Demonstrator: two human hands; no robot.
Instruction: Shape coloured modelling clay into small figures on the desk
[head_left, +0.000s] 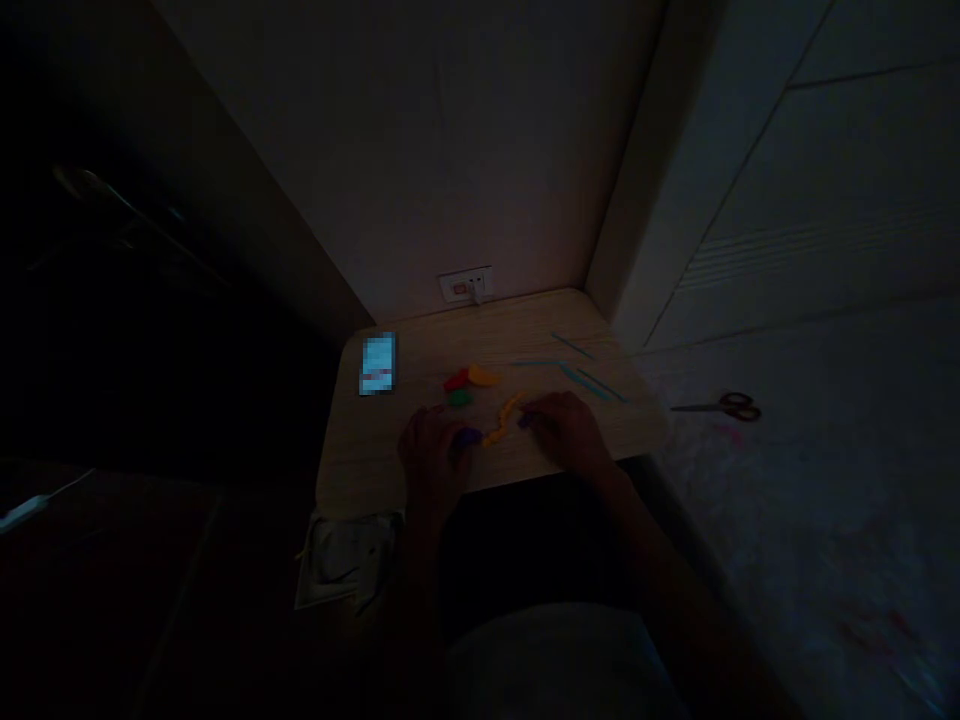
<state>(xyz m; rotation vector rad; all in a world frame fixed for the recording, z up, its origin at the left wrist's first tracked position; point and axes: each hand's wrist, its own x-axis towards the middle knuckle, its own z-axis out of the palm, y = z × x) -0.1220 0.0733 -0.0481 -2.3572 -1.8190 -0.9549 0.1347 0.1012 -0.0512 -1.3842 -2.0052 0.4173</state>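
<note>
In the dim head view, my left hand (433, 452) is closed around a purple lump (469, 437) that looks like modelling clay. Pinched in the fingers of my right hand (568, 428) is a smaller purple piece (526, 419). Between the two hands lies a wavy orange-yellow strip (501, 420) with an uneven edge. Just beyond my left hand, a red lump (456, 380), an orange lump (483, 376) and a green lump (460, 398) sit close together. Darkness hides the finer detail of my fingers.
Several thin teal sticks (583, 381) lie at the right of the small wooden table (360, 460). A lit phone (377, 364) rests at its left. Scissors (726, 407) are on the surface to the right. A wall socket (466, 286) is behind. Below left is an open box (349, 555).
</note>
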